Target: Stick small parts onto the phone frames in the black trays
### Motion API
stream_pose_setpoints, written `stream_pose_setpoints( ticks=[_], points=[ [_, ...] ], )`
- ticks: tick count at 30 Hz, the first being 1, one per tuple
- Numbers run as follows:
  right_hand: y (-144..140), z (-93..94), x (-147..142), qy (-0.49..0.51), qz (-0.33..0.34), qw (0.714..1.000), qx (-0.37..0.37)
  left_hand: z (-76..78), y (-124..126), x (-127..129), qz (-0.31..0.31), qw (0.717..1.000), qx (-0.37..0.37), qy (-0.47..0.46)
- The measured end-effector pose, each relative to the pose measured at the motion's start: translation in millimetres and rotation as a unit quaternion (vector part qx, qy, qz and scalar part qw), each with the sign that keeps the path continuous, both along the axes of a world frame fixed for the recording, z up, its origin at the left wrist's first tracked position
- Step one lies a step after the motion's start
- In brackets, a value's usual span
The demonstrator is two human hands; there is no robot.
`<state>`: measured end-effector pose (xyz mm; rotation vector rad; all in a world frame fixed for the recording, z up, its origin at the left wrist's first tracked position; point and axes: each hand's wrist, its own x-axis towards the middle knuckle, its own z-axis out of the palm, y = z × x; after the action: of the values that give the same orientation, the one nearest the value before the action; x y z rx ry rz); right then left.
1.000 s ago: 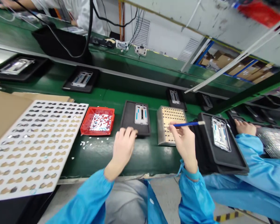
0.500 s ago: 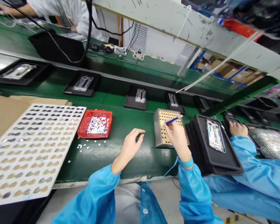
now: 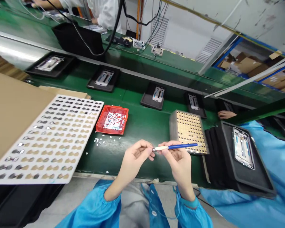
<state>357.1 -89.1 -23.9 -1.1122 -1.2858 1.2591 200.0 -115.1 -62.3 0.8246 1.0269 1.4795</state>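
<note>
Between the thumb and fingers of my right hand (image 3: 179,161) is a slim blue pen-like tool (image 3: 182,146) with a white front end. It lies nearly level, its tip pointing left. My left hand (image 3: 136,158) is pinched closed at that tip; a small dark bit shows between the fingertips, too small to name. Just behind my right hand sits a block of stacked tan trays (image 3: 192,128) with rows of dark round pieces, some spots bare. A red bin (image 3: 99,128) of small white scraps stands beyond my left hand, with loose scraps (image 3: 99,141) near it.
On the left lies a white sheet (image 3: 72,158) with rows of bow-tie-shaped cutouts, beside brown cardboard (image 3: 16,101). Phone frames in black trays (image 3: 146,101) line the back. Stacked black trays (image 3: 224,126) stand at right, by a co-worker's blue sleeve (image 3: 270,142) and hand (image 3: 226,114).
My right hand has come back from the tan trays with the pen-like tool, now level. My left hand has closed at its tip. The view has shifted right, and the co-worker's hand has moved.
</note>
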Motion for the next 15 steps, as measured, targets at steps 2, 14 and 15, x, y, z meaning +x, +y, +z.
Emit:
stream_pose_setpoints(
  ticks=[2,14,15],
  points=[
    [-2.3,-1.9,-2.7,0.012,-0.007,1.0,-0.01,-1.1,-3.5,0.0,0.003,1.0,0.007,-0.01],
    [-12.3,-24.0,-7.4,0.17,0.057,0.966,-0.185,-18.1,-12.1,-7.4,0.108,0.965,0.162,0.176],
    [-12.7,-25.7,-8.5,0.182,0.057,0.962,-0.195,-18.3,-13.5,-8.5,0.137,0.946,0.192,0.224]
  ],
)
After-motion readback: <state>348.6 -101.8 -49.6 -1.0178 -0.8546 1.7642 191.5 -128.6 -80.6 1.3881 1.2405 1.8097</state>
